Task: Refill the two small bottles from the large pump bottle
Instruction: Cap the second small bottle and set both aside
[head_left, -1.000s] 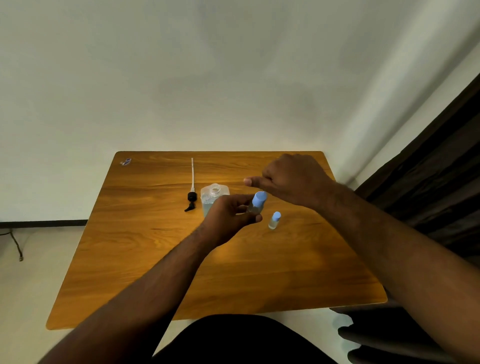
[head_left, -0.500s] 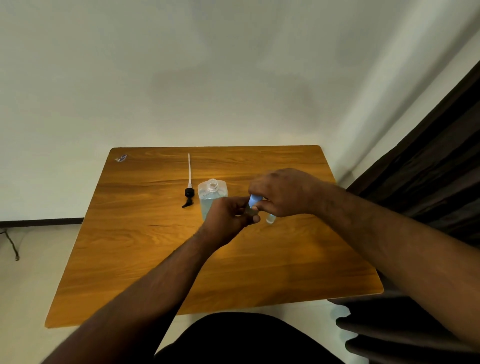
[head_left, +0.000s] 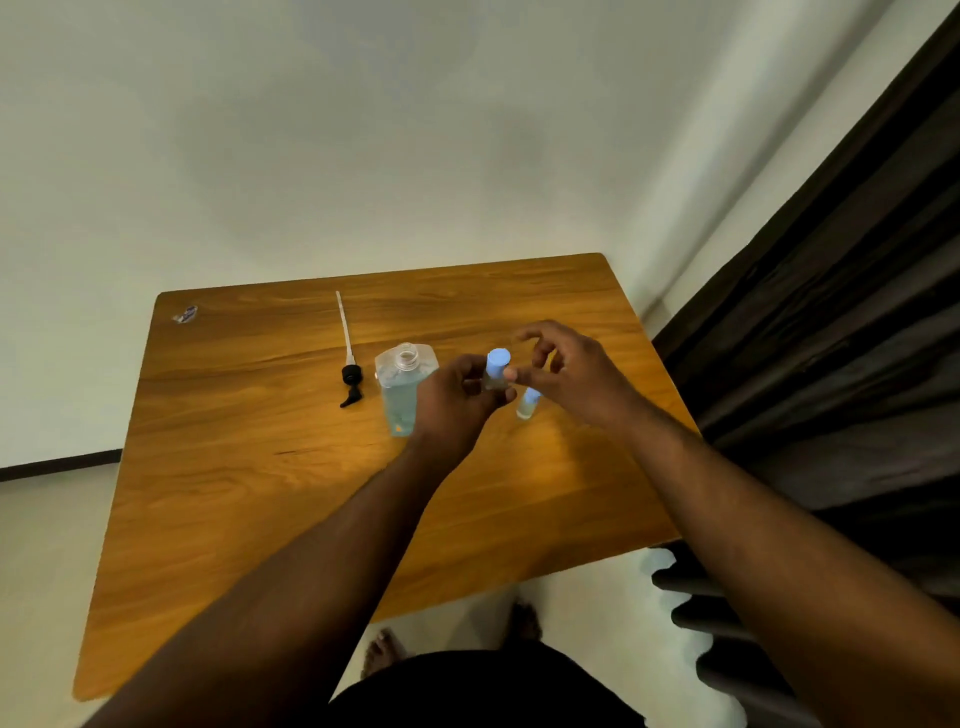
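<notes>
My left hand (head_left: 457, 402) is closed around a small clear bottle with a light blue cap (head_left: 497, 362), held upright above the wooden table (head_left: 249, 467). My right hand (head_left: 566, 371) hovers just right of that cap. Its fingers are spread, and only the thumb tip touches the bottle's neck. A second small bottle with a blue cap (head_left: 529, 402) stands on the table under my right hand. The large clear bottle of blue liquid (head_left: 402, 392) stands left of my left hand, its neck open. Its black pump with a long white tube (head_left: 349, 364) lies flat beside it.
A small crumpled wrapper (head_left: 185, 314) lies at the table's far left corner. Dark curtains (head_left: 831, 312) hang close on the right, and a pale wall is behind the table. My bare feet (head_left: 384, 649) show on the floor below the near edge.
Half a second ago my right hand was wrapped over the blue cap. It has since lifted off with the fingers spread. My left hand still holds the small bottle in the same spot.
</notes>
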